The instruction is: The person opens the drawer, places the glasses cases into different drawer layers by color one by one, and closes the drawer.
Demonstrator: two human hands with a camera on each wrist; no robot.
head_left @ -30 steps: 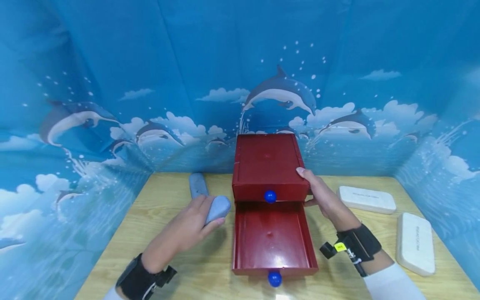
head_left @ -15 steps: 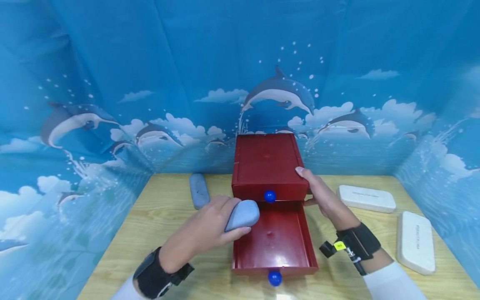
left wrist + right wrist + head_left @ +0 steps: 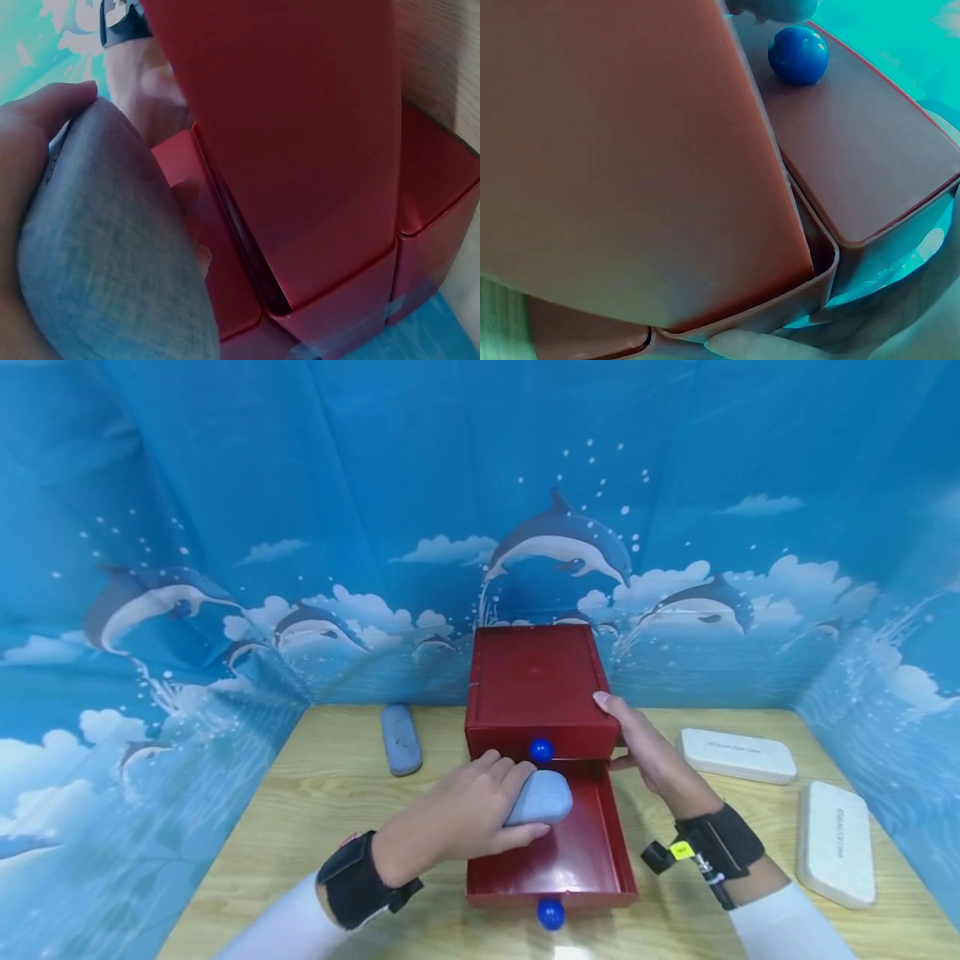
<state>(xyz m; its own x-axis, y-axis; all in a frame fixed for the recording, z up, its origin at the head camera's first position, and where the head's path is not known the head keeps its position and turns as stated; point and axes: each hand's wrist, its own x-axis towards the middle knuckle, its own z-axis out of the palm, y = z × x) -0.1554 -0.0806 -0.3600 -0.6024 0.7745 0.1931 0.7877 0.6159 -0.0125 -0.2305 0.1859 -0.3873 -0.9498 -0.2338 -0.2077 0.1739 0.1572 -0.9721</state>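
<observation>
My left hand [image 3: 480, 802] grips a blue-grey fabric glasses case [image 3: 542, 797] over the pulled-out lower drawer [image 3: 577, 868] of a red two-drawer cabinet [image 3: 534, 681]. Up close in the left wrist view, the case [image 3: 112, 240] sits between thumb and fingers, beside the drawer's side wall [image 3: 292, 135]. My right hand [image 3: 651, 752] holds the cabinet's right side, thumb on the top edge and fingers lower down. The upper drawer, with its blue knob [image 3: 542, 751], is closed. Another blue knob [image 3: 551, 914] is on the lower drawer's front.
A second blue-grey glasses case [image 3: 401, 740] lies on the wooden table [image 3: 322, 810], left of the cabinet. Two white cases with printed lettering, one farther back [image 3: 737, 756] and one nearer [image 3: 836, 843], lie at the right. A dolphin-print curtain [image 3: 390, 527] surrounds the table.
My left hand has carried the glasses case rightward, from left of the cabinet to over the lower drawer. The right hand keeps its hold on the cabinet.
</observation>
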